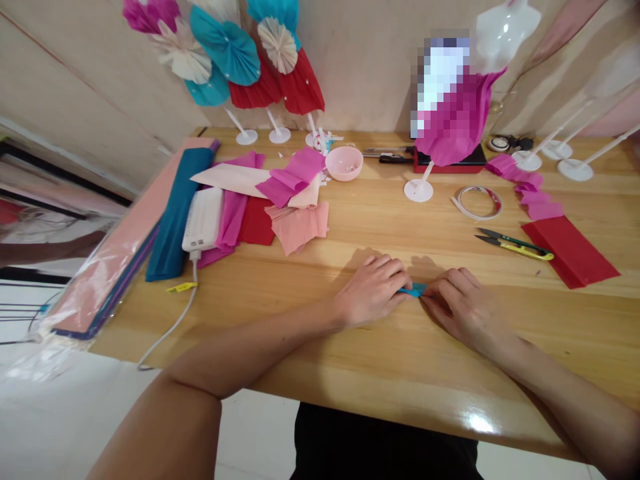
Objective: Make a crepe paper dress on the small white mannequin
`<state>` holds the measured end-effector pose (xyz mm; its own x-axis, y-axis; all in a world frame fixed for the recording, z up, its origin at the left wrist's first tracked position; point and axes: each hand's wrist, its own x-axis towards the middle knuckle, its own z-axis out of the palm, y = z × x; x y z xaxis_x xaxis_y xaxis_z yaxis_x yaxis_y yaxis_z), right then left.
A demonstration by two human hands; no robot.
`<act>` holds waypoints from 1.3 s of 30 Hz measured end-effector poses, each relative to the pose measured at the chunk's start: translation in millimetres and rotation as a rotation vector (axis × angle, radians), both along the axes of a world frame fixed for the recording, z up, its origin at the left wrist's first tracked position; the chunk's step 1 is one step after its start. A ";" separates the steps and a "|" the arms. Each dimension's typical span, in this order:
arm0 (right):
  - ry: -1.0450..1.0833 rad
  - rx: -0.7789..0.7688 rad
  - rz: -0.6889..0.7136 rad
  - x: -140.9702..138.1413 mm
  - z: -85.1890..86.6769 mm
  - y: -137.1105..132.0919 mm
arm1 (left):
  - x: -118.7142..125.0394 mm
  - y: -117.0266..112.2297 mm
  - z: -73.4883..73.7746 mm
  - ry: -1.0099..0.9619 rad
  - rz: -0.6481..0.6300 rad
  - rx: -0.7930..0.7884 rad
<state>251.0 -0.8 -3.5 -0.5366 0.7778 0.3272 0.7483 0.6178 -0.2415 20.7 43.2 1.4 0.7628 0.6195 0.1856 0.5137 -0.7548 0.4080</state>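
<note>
My left hand [370, 290] and right hand [463, 307] are curled closed, pinching a narrow folded blue paper strip [414, 289] on the desk [550, 333]. Finished paper fans [227, 50] stand far ahead; unused crepe paper [299, 227] lies ahead-left of my hands.

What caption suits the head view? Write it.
Left hand and right hand pinch a blue paper strip on a wooden table near yellow-handled snips.

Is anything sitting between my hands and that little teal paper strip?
Nothing visible does: the left hand and the right hand both touch the teal paper strip directly, above the wooden table.
</note>
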 end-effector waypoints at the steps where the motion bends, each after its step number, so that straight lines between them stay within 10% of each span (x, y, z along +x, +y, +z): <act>1: -0.003 0.002 -0.002 0.0 0.1 -0.1 | 0.1 0.2 0.3 0.005 0.002 -0.001; 39: 0.029 -0.058 0.005 -2.1 -3.9 -2.3 | 1.9 0.1 -7.6 0.051 -0.023 0.253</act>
